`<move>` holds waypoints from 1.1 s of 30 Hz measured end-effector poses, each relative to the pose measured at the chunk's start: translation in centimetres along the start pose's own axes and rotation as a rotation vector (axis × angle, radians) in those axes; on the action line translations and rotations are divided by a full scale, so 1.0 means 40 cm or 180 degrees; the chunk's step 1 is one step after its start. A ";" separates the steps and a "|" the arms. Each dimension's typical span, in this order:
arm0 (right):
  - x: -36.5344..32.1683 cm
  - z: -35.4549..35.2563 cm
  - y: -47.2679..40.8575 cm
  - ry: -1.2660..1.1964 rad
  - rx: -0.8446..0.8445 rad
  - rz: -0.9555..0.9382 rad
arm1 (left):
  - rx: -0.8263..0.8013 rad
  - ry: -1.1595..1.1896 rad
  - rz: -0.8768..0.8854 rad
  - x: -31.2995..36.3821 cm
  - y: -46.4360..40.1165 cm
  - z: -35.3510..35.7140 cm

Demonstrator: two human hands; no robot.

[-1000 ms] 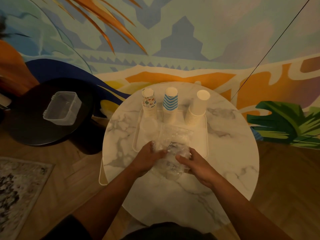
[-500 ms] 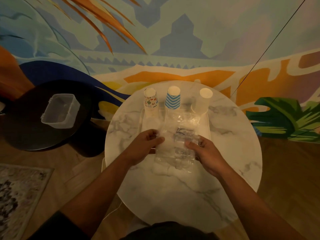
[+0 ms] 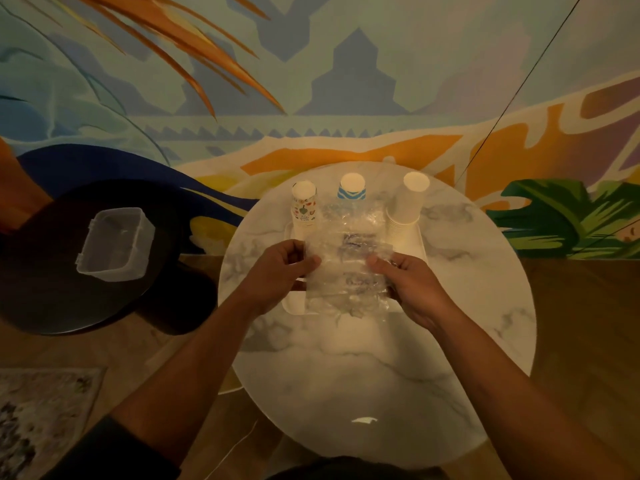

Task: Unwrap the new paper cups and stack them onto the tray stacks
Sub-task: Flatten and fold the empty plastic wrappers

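Blue-striped cup stack (image 3: 352, 192) half hidden behind crinkled clear wrapper (image 3: 346, 261)

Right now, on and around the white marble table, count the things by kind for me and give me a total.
Cup stacks on the tray: 3, patterned, blue chevron, plain white
Trays: 1
Clear plastic wrappers, held in both hands: 1
Clear plastic containers on the black table: 1
Total: 6

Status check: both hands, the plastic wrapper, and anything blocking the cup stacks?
Left hand and right hand pinch clear wrapper, stretched above tray. Wrapper hides part of blue-striped stack.
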State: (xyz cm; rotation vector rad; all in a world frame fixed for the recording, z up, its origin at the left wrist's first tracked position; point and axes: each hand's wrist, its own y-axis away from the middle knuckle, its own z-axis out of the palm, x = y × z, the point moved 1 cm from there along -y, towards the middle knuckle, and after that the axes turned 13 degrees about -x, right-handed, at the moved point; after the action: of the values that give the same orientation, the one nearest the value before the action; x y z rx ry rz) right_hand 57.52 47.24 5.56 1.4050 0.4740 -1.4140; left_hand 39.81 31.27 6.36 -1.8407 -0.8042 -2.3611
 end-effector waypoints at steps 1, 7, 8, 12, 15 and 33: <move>0.005 0.004 -0.001 0.0024 0.0021 -0.0029 | -0.0006 -0.0042 -0.0004 -0.002 0.000 -0.005; 0.043 0.025 0.028 0.0081 0.0058 -0.0081 | -0.0019 0.0004 -0.0049 -0.025 0.043 -0.003; 0.051 0.025 0.034 0.0095 0.0055 -0.0097 | 0.0001 -0.0003 -0.0049 -0.029 0.054 -0.001; 0.072 0.031 0.076 0.0202 -0.0085 -0.0039 | 0.0169 -0.0037 -0.0105 -0.064 0.103 0.017; 0.084 0.036 0.117 0.0260 -0.0131 -0.0001 | 0.0336 -0.0108 -0.0176 -0.093 0.142 0.035; 0.177 0.141 0.183 0.0477 -0.0483 0.0299 | 0.0723 0.0001 -0.0161 -0.184 0.327 0.015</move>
State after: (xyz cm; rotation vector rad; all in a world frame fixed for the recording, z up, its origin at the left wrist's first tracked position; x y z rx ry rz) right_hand 62.56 37.02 3.28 1.3970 0.5915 -1.1778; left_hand 46.94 18.20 4.56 -1.7484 -1.0808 -2.1906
